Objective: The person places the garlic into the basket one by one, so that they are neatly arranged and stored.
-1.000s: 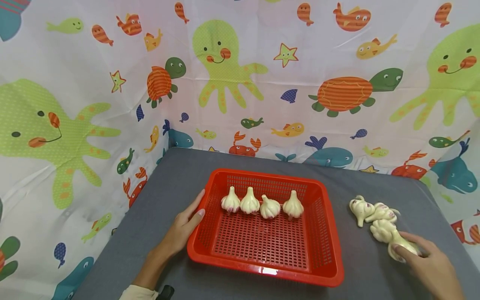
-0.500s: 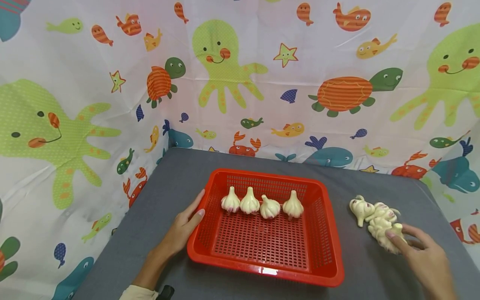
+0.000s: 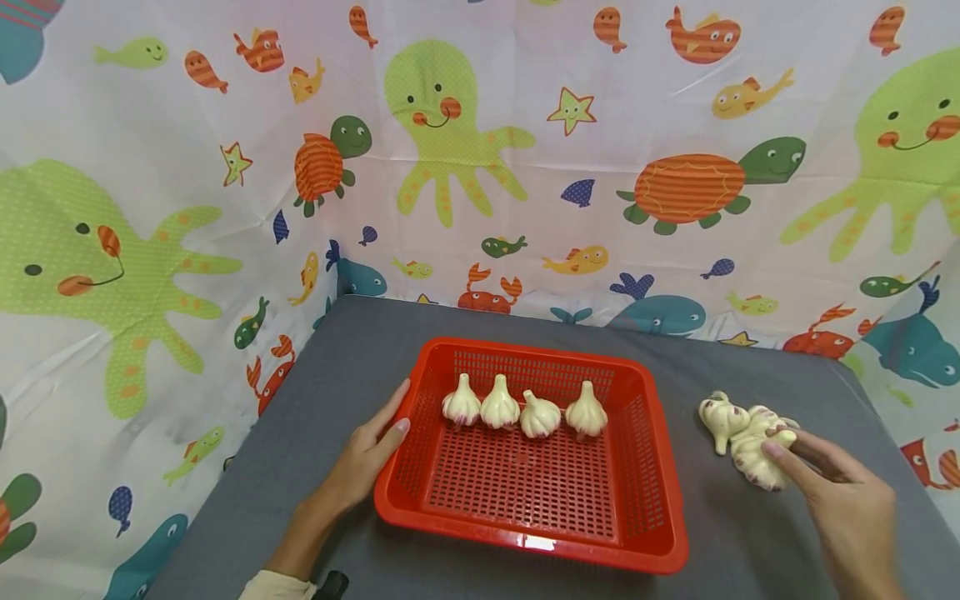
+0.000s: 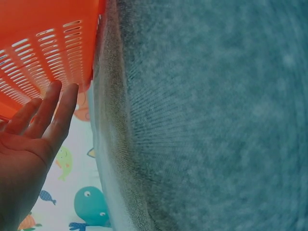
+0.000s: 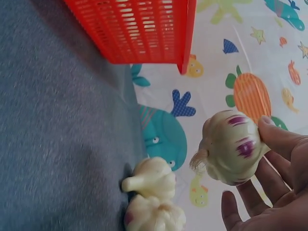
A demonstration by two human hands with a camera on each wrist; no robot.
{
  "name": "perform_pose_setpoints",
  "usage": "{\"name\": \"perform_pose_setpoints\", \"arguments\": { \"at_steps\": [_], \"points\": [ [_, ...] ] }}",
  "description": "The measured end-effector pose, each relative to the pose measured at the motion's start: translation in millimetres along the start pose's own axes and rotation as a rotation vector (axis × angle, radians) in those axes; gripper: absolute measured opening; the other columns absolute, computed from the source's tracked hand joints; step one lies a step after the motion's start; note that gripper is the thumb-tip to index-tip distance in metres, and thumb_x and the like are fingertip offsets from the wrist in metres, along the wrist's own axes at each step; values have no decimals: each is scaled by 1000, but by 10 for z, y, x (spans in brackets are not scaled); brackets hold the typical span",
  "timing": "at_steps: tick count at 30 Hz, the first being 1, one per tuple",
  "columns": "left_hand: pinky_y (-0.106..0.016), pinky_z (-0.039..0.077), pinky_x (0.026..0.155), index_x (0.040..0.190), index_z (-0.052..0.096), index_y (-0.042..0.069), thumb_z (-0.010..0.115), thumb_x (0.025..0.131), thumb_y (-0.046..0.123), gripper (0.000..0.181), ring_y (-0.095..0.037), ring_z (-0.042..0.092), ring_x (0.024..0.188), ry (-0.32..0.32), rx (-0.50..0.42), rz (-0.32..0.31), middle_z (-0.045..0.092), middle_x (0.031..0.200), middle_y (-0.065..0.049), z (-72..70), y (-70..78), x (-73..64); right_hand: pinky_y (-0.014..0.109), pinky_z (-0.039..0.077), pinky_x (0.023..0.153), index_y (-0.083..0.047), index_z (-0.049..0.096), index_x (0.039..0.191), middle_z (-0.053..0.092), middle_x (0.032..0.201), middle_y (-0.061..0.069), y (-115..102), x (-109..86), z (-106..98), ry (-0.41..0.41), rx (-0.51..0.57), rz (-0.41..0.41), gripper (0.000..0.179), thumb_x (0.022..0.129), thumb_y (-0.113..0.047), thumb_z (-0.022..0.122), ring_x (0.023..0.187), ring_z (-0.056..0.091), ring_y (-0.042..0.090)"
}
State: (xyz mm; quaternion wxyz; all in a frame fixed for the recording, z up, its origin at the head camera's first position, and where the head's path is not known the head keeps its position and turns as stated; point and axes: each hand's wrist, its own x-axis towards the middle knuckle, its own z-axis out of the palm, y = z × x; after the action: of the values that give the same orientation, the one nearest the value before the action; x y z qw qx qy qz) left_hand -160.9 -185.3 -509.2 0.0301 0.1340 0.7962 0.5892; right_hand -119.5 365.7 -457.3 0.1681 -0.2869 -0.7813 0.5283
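Right hand [image 3: 855,496] shifted inward, thumb and fingers pinching garlic bulb [image 5: 232,147]; it's seemingly lifted. Left hand [image 3: 362,457], fingers nearly straight, touches red basket [image 3: 592,550].

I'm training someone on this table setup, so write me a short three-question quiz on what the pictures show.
1. How many garlic bulbs are in the basket?
2. True or false: the left hand is well away from the basket.
3. What does the right hand hold? A) the basket's rim B) a single garlic bulb C) nothing

Key:
1. Four, lined up in a row.
2. False; it touches the basket's side.
3. B; the right wrist view shows it clearly.
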Motion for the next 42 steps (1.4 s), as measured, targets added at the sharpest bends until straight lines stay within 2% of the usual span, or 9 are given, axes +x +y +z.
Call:
{"name": "perform_pose_setpoints", "arguments": {
  "at_steps": [3, 10, 15, 21, 26, 30, 35, 38, 42],
  "points": [
    [-31, 58, 97, 169, 25, 38, 49, 114, 36, 60, -29, 64, 130, 0, 1, 1, 36, 170, 0, -1, -9, -2, 6, 47, 67, -12, 76, 134, 71, 95, -29, -57, -18, 39, 3, 33, -17, 52, 86, -25, 91, 92, 65, -8],
    [-31, 58, 97, 169, 25, 38, 49, 114, 36, 60, -29, 64, 130, 3, 5, -2, 34, 171, 1, -1, -15, -4, 12, 43, 64, -13, 78, 129, 71, 94, -29, -161, -49, 120, -6, 5, -83, 44, 90, -31, 88, 92, 62, -3],
    [-31, 57, 99, 169, 25, 38, 49, 114, 36, 60, -30, 62, 134, 4, 1, 6, 34, 171, 2, 2, -15, -2, 10, 51, 66, -8, 80, 124, 77, 96, -22, -227, -86, 161, -75, 136, -110, 39, 88, -21, 90, 87, 69, -2],
    [-34, 57, 101, 169, 25, 37, 49, 114, 35, 60, -31, 60, 136, 0, -7, 7, 34, 171, 1, 6, -10, -2, 11, 51, 64, -12, 78, 130, 78, 97, -21, -324, -120, 226, -60, 127, -176, 45, 87, -16, 90, 89, 69, 1],
    [-36, 56, 102, 169, 25, 37, 49, 114, 35, 60, -31, 59, 137, -1, -2, 11, 34, 171, 2, 5, -17, 0, 11, 52, 67, -7, 78, 127, 80, 99, -16, -412, -140, 287, -75, 232, -168, 45, 85, -13, 91, 91, 71, 2],
    [-35, 55, 104, 169, 25, 37, 49, 114, 34, 60, -30, 56, 140, -3, 0, 13, 33, 172, 2, 3, -21, 1, 10, 52, 69, -8, 78, 128, 80, 100, -16, -473, -154, 344, -96, 231, -182, 43, 87, -16, 89, 93, 70, 3],
    [-32, 52, 106, 169, 25, 37, 49, 114, 34, 60, -28, 53, 143, 0, 0, 13, 32, 172, 3, 5, -16, 1, 11, 55, 75, -5, 76, 129, 81, 102, -10, -554, -173, 390, -169, 355, -190, 40, 91, -9, 85, 96, 74, 3],
    [-32, 51, 106, 169, 25, 36, 49, 114, 34, 60, -28, 52, 144, 0, -1, 16, 32, 172, 2, 5, -12, 1, 12, 56, 77, -2, 76, 129, 82, 101, -6, -607, -195, 423, -186, 423, -201, 39, 91, -4, 84, 95, 75, 4],
    [-32, 52, 105, 169, 26, 36, 49, 114, 34, 60, -30, 54, 142, -2, -11, 19, 33, 172, 1, 3, -11, 0, 14, 57, 76, -1, 75, 129, 82, 101, -4, -693, -215, 477, -204, 457, -226, 38, 91, -1, 82, 93, 75, 6]
  ]
}}
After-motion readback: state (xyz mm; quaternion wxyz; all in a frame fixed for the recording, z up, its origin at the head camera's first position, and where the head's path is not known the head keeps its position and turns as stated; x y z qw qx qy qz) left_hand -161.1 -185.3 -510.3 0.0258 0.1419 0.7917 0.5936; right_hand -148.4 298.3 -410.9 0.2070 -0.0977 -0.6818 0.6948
